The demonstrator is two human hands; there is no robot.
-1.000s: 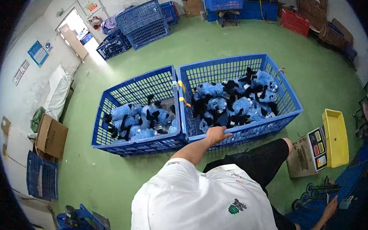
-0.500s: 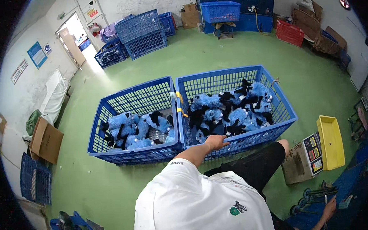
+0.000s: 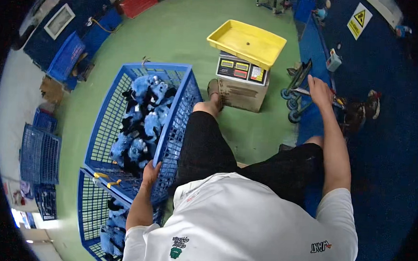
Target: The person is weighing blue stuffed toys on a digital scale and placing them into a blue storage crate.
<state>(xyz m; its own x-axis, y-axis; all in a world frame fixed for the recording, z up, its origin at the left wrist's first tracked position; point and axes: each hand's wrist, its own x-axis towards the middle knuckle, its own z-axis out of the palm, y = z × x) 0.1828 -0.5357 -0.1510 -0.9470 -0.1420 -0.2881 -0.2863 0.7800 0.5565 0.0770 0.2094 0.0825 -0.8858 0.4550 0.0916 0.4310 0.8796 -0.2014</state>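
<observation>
At the near corner of a large blue plastic crate (image 3: 187, 83), my left hand (image 3: 151, 173) is closed over the rim. Inside it lies a heap of fluffy blue and black plush toys (image 3: 152, 123). A second blue crate (image 3: 80, 204) stands against it, holding more such plush toys (image 3: 112, 240). Far off to the right, my right hand (image 3: 320, 92) is curled beside a small wheeled metal frame (image 3: 292, 99). A thin silvery bar shows at its fingers, but what it grips is not clear.
A yellow tray (image 3: 245, 41) sits on a weighing scale (image 3: 242, 71) atop a box-like stand (image 3: 243, 94) ahead of me. Stacked blue crates (image 3: 40, 153) line the left wall. A dark blue partition (image 3: 370, 184) is close on the right; a red crate (image 3: 139, 2) stands farther back.
My view has swung to the right, so the crates now appear on the left. My left hand stays on the crate rim; my right arm now shows fully, reaching forward.
</observation>
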